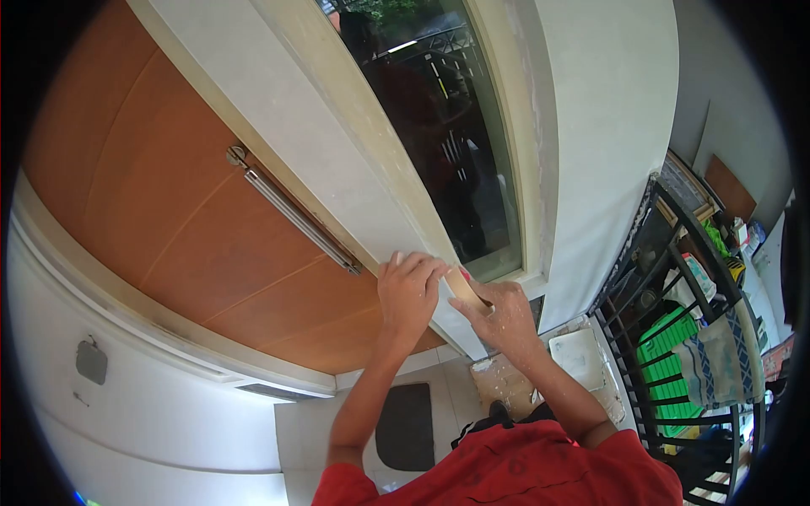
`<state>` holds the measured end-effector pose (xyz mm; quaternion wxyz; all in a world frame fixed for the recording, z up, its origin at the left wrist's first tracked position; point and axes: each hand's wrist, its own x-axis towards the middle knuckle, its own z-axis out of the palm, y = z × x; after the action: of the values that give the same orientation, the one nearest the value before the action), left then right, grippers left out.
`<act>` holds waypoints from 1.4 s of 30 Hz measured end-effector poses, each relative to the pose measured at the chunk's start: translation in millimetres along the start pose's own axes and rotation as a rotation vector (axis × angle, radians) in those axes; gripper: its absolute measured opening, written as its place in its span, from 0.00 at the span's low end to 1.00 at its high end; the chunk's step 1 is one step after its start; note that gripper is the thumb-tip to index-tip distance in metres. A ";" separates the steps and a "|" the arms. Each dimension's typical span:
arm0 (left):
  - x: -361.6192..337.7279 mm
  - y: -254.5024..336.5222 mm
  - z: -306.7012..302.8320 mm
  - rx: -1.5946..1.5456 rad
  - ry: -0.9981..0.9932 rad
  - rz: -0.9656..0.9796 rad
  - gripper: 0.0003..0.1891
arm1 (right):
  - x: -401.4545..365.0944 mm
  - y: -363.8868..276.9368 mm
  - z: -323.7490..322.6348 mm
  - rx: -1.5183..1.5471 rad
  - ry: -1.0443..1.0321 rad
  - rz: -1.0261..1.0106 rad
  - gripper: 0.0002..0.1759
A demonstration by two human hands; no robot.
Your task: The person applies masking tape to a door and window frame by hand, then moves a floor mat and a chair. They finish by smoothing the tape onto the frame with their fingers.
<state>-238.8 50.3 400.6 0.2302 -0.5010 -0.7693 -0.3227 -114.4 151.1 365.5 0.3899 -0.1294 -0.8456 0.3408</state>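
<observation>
A pale tan band [466,290], which looks like tape, slants between my two hands in front of the window's cream frame. My right hand [506,320] is closed around its lower end, thumb on the near side. At its upper end is my left hand [409,295], fingers bent and pressed together against the white post [337,126]; what they pinch, if anything, is hidden. White specks dot both hands. The dark window glass [447,143] rises beyond them.
On the left is an orange-brown door [202,211] with a long metal handle [295,219]. A white tray [578,358] and a stained board [506,384] lie on the floor, near a dark mat [404,426]. Black railings [629,371] with a hanging cloth [717,363] stand at right.
</observation>
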 end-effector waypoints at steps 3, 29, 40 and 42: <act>26.2 17.9 -20.8 0.171 0.023 0.182 0.03 | 23.3 0.1 -3.5 -0.011 -0.056 0.155 0.23; 112.1 22.3 -62.9 0.494 0.109 0.206 0.04 | 69.7 63.6 2.6 0.609 -0.443 0.040 0.26; 151.0 42.1 -99.2 0.638 0.152 0.212 0.06 | 79.3 40.0 -4.3 0.551 -0.184 0.147 0.24; 159.7 50.8 -101.9 0.729 0.142 0.203 0.06 | 81.1 33.5 -15.3 0.582 -0.206 0.184 0.26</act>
<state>-251.6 90.4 592.2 0.4768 -0.4364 -0.7621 -0.0375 -158.2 222.2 396.3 0.2903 -0.0533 -0.7325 0.6134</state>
